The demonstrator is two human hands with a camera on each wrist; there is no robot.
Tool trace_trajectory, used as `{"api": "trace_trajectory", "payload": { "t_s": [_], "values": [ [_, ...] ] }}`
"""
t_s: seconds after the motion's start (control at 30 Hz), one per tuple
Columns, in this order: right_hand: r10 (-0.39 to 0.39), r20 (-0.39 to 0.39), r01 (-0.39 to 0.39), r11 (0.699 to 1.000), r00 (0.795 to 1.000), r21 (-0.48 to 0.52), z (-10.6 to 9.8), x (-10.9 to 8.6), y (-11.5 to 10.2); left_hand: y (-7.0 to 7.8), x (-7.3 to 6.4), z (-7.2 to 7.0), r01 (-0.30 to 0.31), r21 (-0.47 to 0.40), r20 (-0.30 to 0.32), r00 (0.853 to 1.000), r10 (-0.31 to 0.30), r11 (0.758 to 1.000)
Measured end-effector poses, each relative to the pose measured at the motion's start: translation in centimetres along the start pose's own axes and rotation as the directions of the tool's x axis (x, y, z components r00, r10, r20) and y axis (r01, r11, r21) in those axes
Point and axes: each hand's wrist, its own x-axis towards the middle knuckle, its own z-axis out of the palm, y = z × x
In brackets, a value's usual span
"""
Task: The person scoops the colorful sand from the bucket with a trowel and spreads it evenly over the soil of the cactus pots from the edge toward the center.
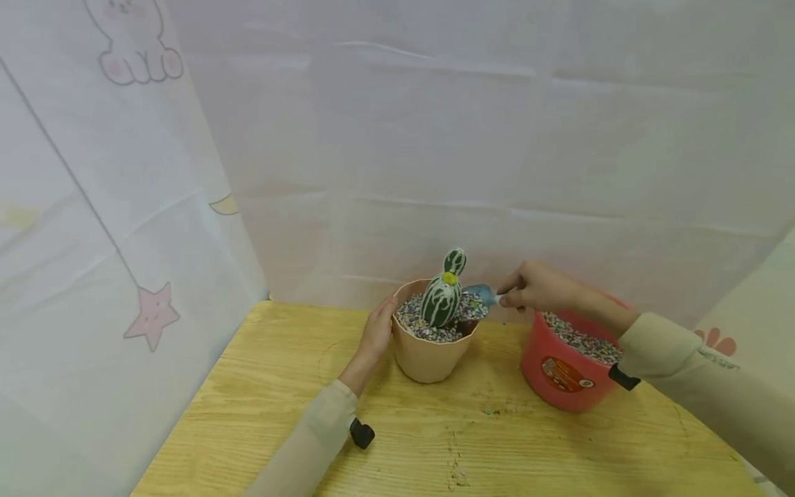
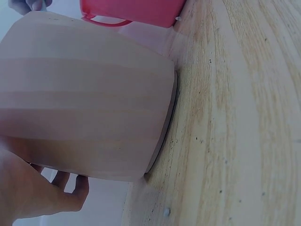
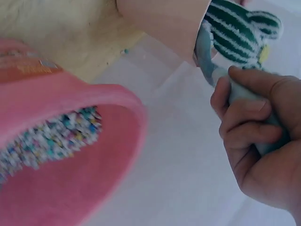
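A beige flower pot on the table holds multicoloured gravel and a knitted cactus with white stripes and a yellow flower. My left hand grips the pot at its left side near the rim; the left wrist view shows bent fingers against the wall. With curled fingers my right hand holds a small garden trowel by its pale handle. The trowel's blue-grey blade, loaded with gravel, reaches over the pot's right rim beside the cactus.
To the right stands a red bucket with more of the gravel inside, under my right forearm. Scattered grains lie on the wooden table. A pale printed cloth hangs close behind the pot.
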Motion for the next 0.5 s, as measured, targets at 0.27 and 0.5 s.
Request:
{"api": "trace_trajectory", "payload": {
  "t_s": [0.27,0.5],
  "values": [
    [-0.108,-0.107,0.055,0.911,0.988,-0.41,0.4,-0.6,-2.3,1.3,-0.8,1.0,-0.002,-0.005,0.009,1.0,0.002,1.0],
    [-0.157,-0.194,0.006,0.793,0.968,-0.609,0.8,-2.9,-3.1,0.4,-0.2,1.2,-0.018,0.012,0.046,0.999,0.017,1.0]
  ]
}}
